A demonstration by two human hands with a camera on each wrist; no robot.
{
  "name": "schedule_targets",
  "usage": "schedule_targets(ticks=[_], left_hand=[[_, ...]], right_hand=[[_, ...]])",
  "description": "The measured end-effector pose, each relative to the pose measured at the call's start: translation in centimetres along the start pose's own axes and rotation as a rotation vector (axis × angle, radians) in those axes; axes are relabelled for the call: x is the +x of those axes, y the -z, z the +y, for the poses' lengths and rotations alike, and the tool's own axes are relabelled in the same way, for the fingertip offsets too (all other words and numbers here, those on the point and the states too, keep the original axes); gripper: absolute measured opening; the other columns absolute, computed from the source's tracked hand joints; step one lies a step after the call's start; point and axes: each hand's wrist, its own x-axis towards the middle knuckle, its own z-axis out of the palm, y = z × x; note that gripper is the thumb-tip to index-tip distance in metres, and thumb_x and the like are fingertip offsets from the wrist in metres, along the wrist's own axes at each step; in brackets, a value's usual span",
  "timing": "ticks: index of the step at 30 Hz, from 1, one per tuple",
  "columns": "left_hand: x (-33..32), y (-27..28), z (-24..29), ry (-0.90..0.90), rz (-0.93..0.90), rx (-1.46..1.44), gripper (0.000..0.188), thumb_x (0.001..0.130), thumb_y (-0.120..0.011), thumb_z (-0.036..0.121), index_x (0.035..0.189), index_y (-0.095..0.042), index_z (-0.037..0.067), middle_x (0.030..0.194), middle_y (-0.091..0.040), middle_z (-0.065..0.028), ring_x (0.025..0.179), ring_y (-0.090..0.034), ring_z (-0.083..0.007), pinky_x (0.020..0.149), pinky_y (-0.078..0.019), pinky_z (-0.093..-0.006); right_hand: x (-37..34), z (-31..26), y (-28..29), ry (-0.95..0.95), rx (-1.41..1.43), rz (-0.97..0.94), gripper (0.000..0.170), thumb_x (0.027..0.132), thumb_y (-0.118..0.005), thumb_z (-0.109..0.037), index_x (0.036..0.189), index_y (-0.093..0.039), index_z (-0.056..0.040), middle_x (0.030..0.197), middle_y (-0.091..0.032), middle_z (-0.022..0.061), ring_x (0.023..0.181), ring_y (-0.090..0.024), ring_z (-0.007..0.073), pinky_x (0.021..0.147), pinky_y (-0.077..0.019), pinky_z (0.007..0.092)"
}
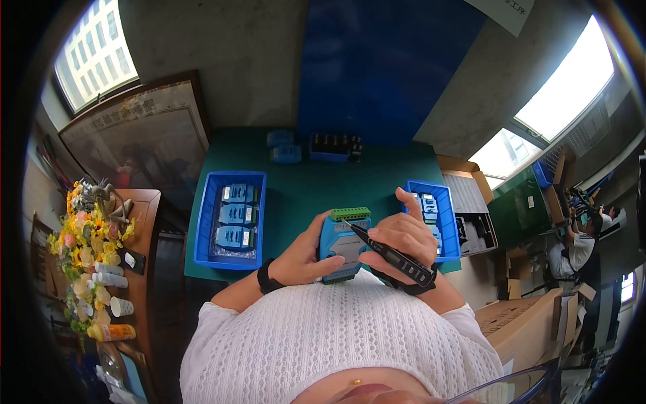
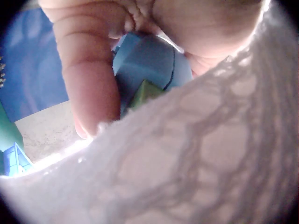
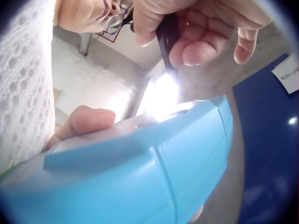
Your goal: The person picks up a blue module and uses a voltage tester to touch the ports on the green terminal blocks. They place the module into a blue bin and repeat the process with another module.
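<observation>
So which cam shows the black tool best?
Head. It shows the black tool from tip to body, held in the right hand. Right wrist catches only a dark length running into glare; left wrist shows none of it.

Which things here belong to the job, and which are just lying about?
Job in hand, it seems:
blue module with green terminal block, in the left hand
black pen-shaped tool, in the right hand
left blue bin and right blue bin, holding similar modules

Lying about, apparently:
flowers
paper cup
yellow bottle
framed picture
</observation>
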Motion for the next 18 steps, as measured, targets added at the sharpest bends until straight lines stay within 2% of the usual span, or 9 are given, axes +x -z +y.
schedule_targets(ticks=[3,9,18], left_hand=[[-0.01,-0.04,-0.04,0.001,0.005,0.006,0.073,0.08,-0.061,0.021,0.134,-0.018,-0.001,0.126,-0.039,-0.0181,0.116,-0.041,-0.0243,0.098,-0.0324,-0.0358],[-0.03,-0.17,-0.04,-0.01,0.021,-0.047,0.073,0.079,-0.061,0.021,0.134,-0.018,-0.001,0.126,-0.04,-0.0178,0.116,-0.041,-0.0238,0.097,-0.0326,-0.0358],[-0.06,-0.16,-0.06,0.009,0.023,-0.051,0.072,0.079,-0.061,0.022,0.133,-0.018,-0.001,0.125,-0.04,-0.0181,0.116,-0.041,-0.0239,0.097,-0.0326,-0.0362]], right_hand=[[0.1,-0.05,0.12,-0.011,-0.013,-0.024,0.026,0.068,-0.076,-0.028,0.079,-0.062,-0.0102,0.063,-0.061,0.002,0.06,-0.06,0.0143,0.099,-0.0304,0.0461],[0.54,-0.61,0.58,-0.058,-0.044,-0.131,0.017,0.068,-0.074,-0.016,0.08,-0.063,-0.0125,0.069,-0.064,0.0002,0.064,-0.06,0.0138,0.101,-0.0268,0.0463],[0.42,-0.92,0.82,-0.051,-0.078,-0.191,0.024,0.063,-0.074,-0.006,0.081,-0.063,-0.015,0.068,-0.06,-0.0014,0.066,-0.058,0.0123,0.1,-0.0282,0.0457]])
